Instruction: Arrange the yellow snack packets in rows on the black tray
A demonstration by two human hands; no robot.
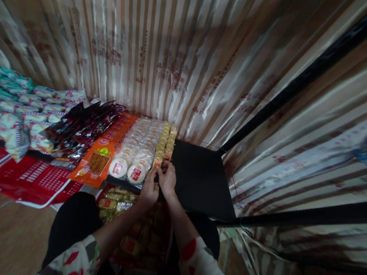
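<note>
Floral sleeves before yellow packets; left hand and right hand curled at their near end, grip unclear; possible toppling from overpushing.

Packets lie on the shelf, right of a pouch.

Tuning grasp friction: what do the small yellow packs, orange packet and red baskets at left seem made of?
Small yellow packs: possibly plastic film, printed; blur leaves it open.
Orange packet: likely plastic film, smooth, flat and printed.
Red baskets: probably moulded plastic, uniform colour, rows of holes.
</note>
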